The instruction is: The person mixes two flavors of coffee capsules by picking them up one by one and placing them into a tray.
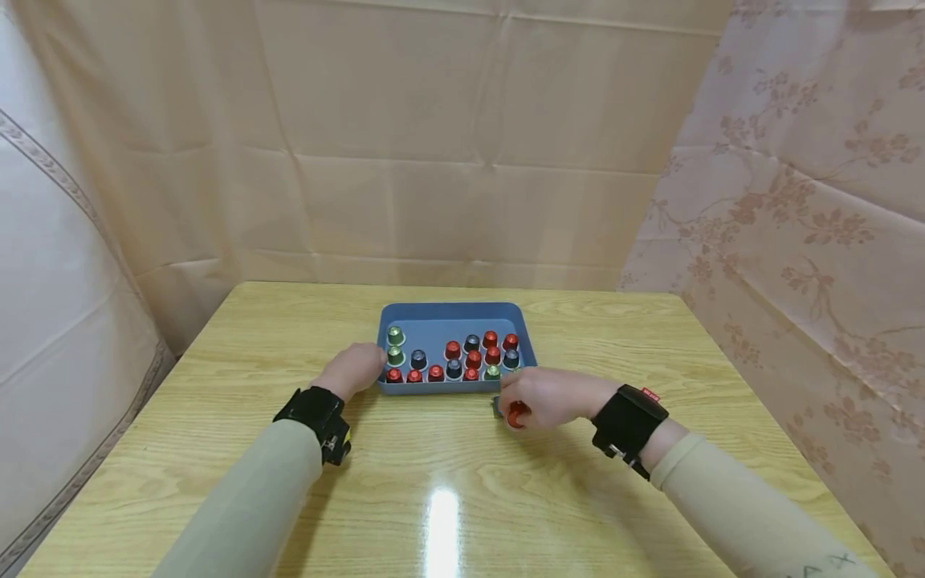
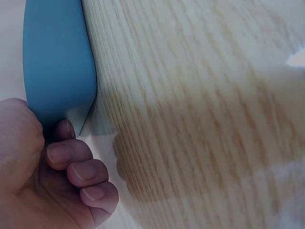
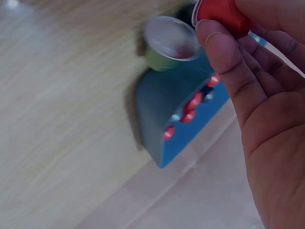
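Observation:
My left hand [image 1: 354, 369] grips the left front corner of a blue tray [image 1: 433, 388]; the left wrist view shows its fingers curled against the tray's wall [image 2: 59, 52]. In front of the tray's right front corner, my right hand [image 1: 547, 395] pinches a red coffee capsule [image 3: 223, 18] between thumb and fingers. A green capsule [image 3: 159, 59] with a pale lid shows close by in the right wrist view; I cannot tell whether it is held. Beside the hand is a small dark grey thing [image 1: 497, 406], partly hidden.
Inside the tray stand several red capsules [image 1: 436, 373], green capsules [image 1: 395, 335] and dark capsules [image 1: 418, 359], mostly toward the front and right. The wooden table [image 1: 390, 457] ends at a beige cloth [image 1: 448, 201] behind; a floral cloth [image 1: 809, 225] hangs at the right.

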A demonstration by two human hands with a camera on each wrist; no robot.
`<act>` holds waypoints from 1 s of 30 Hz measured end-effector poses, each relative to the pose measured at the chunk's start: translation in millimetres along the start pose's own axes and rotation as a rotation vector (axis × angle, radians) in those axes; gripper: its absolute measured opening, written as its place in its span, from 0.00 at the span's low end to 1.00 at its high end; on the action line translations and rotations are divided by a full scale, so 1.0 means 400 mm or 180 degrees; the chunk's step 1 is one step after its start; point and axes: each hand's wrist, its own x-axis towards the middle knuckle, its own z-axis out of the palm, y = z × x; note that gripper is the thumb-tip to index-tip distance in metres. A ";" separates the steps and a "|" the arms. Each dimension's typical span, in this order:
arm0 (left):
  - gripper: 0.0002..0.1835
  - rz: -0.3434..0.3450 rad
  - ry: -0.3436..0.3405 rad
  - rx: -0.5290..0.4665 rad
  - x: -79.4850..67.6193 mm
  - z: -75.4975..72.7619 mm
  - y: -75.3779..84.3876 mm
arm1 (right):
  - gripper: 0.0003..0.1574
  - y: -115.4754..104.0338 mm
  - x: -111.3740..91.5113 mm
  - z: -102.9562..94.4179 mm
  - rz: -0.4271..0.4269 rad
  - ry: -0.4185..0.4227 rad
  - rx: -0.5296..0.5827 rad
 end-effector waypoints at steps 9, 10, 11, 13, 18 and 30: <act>0.17 -0.0078 -0.0025 -0.0090 0.000 -0.003 -0.002 | 0.08 -0.019 0.060 -0.065 -0.0201 0.0122 -0.0199; 0.17 -0.0081 -0.0022 -0.0095 0.000 -0.003 -0.002 | 0.08 -0.020 0.068 -0.073 -0.0230 0.0136 -0.0211; 0.17 -0.0087 -0.0017 -0.0102 0.000 -0.003 -0.002 | 0.07 -0.021 0.078 -0.080 -0.0254 0.0147 -0.0235; 0.16 -0.0084 -0.0010 -0.0088 0.001 -0.003 -0.002 | 0.07 -0.021 0.097 -0.092 -0.0269 0.0165 -0.0265; 0.16 -0.0057 -0.0024 -0.0049 0.002 -0.005 -0.002 | 0.08 -0.015 0.148 -0.116 -0.0248 0.0195 -0.0367; 0.17 -0.0045 -0.0008 -0.0101 0.011 -0.006 -0.009 | 0.10 -0.001 0.253 -0.151 -0.0049 0.0097 -0.0472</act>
